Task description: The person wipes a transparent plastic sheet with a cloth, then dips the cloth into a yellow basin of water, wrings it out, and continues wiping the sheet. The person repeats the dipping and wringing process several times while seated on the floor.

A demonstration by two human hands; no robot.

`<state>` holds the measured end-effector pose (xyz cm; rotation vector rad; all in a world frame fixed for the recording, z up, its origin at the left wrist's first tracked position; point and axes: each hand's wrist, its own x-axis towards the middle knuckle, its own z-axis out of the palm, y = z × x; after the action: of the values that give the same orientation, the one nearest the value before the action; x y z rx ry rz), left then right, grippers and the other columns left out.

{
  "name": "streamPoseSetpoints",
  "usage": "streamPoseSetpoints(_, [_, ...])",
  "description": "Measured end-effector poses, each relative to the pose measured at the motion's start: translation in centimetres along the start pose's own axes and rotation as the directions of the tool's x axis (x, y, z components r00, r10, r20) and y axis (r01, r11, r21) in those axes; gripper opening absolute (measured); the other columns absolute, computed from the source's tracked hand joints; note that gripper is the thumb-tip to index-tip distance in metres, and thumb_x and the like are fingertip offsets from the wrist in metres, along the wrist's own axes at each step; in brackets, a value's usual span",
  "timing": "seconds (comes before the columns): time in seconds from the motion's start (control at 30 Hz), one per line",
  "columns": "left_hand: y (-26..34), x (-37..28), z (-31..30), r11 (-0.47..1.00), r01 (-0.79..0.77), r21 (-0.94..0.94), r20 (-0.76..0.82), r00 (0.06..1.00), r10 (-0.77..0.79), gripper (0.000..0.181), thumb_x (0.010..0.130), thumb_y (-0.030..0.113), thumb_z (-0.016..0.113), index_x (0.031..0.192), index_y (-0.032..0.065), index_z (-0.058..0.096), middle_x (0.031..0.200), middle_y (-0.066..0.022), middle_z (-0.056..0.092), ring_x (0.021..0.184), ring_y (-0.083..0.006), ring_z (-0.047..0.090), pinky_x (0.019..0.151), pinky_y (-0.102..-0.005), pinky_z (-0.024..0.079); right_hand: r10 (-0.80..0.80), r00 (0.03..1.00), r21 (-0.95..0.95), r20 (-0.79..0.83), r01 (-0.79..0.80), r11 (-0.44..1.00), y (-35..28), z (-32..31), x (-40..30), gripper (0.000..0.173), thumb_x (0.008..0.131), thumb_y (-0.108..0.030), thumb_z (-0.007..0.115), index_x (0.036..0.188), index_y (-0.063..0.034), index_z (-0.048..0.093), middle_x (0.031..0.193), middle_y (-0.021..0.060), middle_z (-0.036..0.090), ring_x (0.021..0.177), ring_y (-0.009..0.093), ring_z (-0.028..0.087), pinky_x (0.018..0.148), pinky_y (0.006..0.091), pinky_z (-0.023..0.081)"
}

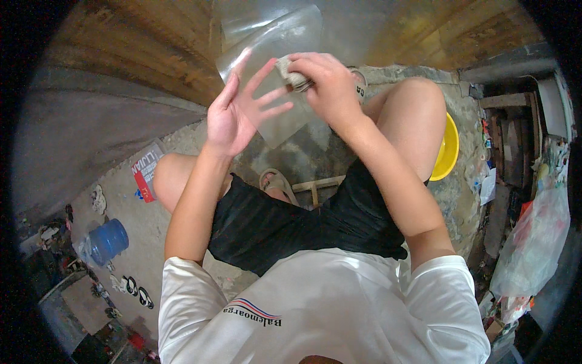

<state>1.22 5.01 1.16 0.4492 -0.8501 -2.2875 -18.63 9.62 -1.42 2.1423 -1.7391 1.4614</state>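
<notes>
My left hand (243, 102) is raised with its fingers spread and the palm showing, slightly blurred, and holds nothing. Beside it on the right, my right hand (325, 84) is closed around a folded grey-beige cloth (291, 75), whose end sticks out towards the left fingertips. Beyond and below both hands stretches a clear plastic sheet (291, 29), glossy and curled at its left edge. It hangs over a dark surface between my knees; what lies under it is hard to tell.
Brown boards (136, 41) rise ahead. A yellow basin (448, 150) stands beyond the right knee, near wooden shelving (509, 100) and a filled plastic bag (532, 245). At left lie a printed bag (148, 170), a blue water jug (108, 241) and sandals (138, 291).
</notes>
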Motion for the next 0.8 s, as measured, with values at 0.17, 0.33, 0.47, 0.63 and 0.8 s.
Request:
streamPoseSetpoints(0.17, [-0.6,0.2,-0.1,0.999,-0.037,0.001,-0.071,0.997,0.036,0.05,0.108,0.038,0.023,0.157,0.025,0.018,0.157,-0.0196,0.029,0.131,-0.0419,0.047,0.108,-0.0569,0.041,-0.064,0.996,0.046,0.056,0.061,0.997,-3.7,1.6,-0.8,0.028,0.071,-0.002,0.064,0.097,-0.0095,0.069,0.113,0.0049,0.069,0.106,0.029,0.063,0.089,0.0392,0.054])
streamPoseSetpoints(0.33, [-0.2,0.1,-0.7,0.995,-0.067,-0.068,-0.039,0.997,0.065,0.051,0.108,0.038,0.022,0.157,0.0264,0.014,0.157,-0.0241,0.028,0.13,-0.0422,0.048,0.109,-0.0543,0.042,-0.107,0.99,0.127,0.091,0.095,0.987,-6.9,1.4,-1.5,0.032,0.067,0.005,0.064,0.096,-0.0067,0.07,0.116,0.0049,0.068,0.112,0.03,0.061,0.091,0.0396,0.053])
streamPoseSetpoints(0.47, [0.5,-0.3,0.0,0.996,-0.076,-0.044,0.023,0.997,0.077,0.052,0.108,0.038,0.021,0.158,0.028,0.01,0.158,-0.0255,0.025,0.132,-0.0456,0.046,0.109,-0.0545,0.042,-0.203,0.975,0.108,0.087,0.194,0.975,-7.2,1.1,-2.1,0.032,0.066,0.004,0.065,0.096,-0.0072,0.068,0.116,0.0047,0.068,0.113,0.03,0.061,0.09,0.0395,0.054])
streamPoseSetpoints(0.63, [1.4,-0.6,0.0,0.992,-0.079,-0.094,0.045,0.995,0.084,0.053,0.108,0.038,0.021,0.158,0.0297,0.008,0.158,-0.0261,0.023,0.134,-0.0513,0.04,0.108,-0.059,0.042,-0.204,0.97,-0.014,0.13,0.207,0.978,-5.0,-1.1,-1.2,0.029,0.07,-0.004,0.065,0.098,-0.0103,0.068,0.119,0.0029,0.066,0.115,0.031,0.058,0.091,0.0404,0.054])
streamPoseSetpoints(0.8, [1.7,-0.9,0.5,0.993,-0.072,-0.092,0.076,0.994,0.079,0.054,0.108,0.04,0.022,0.158,0.0312,0.006,0.159,-0.0258,0.022,0.137,-0.0552,0.033,0.106,-0.0695,0.037,-0.117,0.989,-0.096,0.087,0.125,0.987,-2.0,-3.3,-0.1,0.038,0.064,0.005,0.066,0.1,-0.0088,0.066,0.118,0.0035,0.066,0.107,0.03,0.061,0.089,0.0403,0.054])
